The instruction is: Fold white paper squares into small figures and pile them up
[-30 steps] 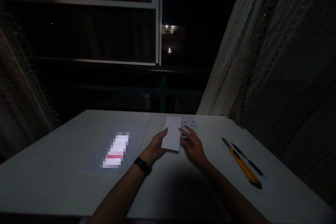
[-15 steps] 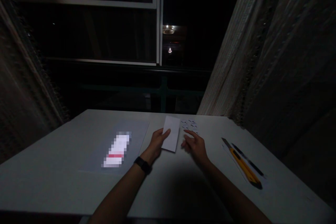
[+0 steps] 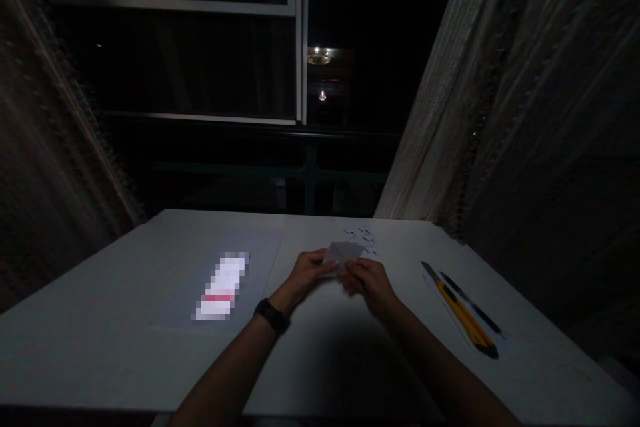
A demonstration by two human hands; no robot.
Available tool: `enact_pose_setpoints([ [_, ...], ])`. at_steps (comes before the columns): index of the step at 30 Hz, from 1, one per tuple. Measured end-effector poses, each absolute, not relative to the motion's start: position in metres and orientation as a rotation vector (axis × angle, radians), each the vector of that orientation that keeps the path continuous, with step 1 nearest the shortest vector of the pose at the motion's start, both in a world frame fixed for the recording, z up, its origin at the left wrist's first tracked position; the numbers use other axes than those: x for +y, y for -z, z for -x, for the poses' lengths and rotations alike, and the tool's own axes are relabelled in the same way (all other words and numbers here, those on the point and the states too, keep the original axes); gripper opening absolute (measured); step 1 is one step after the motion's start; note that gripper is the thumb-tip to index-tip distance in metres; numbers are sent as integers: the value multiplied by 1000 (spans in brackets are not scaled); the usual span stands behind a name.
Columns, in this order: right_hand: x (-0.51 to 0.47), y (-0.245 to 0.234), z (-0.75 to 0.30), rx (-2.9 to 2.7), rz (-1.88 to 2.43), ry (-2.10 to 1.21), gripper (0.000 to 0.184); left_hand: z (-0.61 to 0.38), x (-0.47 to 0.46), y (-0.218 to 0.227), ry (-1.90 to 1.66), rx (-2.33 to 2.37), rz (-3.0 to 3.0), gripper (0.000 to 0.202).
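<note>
A small piece of white paper is held between both hands above the white table. My left hand, with a dark band on its wrist, pinches the paper's left side. My right hand grips its lower right edge, thumb on top. The paper looks tilted, and its lower part is partly hidden by the fingers. Just beyond the hands lie several small paper pieces with dark marks.
A yellow utility knife and a dark pen lie at the right. On the left, a blurred-out bright phone-like shape rests on a pale sheet. Curtains flank a dark window behind the table.
My right hand has come to the paper and taken hold of it. The paper has turned and tilted from upright-looking to a shorter, slanted shape, and moved slightly right.
</note>
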State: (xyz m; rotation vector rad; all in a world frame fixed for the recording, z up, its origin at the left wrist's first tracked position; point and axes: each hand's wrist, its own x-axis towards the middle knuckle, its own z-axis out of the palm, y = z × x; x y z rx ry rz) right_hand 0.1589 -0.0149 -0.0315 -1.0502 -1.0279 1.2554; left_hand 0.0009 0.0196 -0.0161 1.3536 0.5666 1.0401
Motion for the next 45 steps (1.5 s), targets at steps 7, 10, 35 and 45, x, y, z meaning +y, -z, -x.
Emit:
enact_pose_setpoints([
  [7,-13,31,-159,-1143,1089,-1099,37,2,27,17,-1207,632,-1081,48],
  [10,-13,31,-160,-1186,1056,-1092,38,0,29,21,-1123,707,-974,49],
  [35,-5,45,-162,-949,1174,-952,35,-8,26,23,-1208,804,-1373,37],
  [45,-12,44,-154,-1001,1074,-954,51,-13,21,23,-1308,956,-1469,25],
])
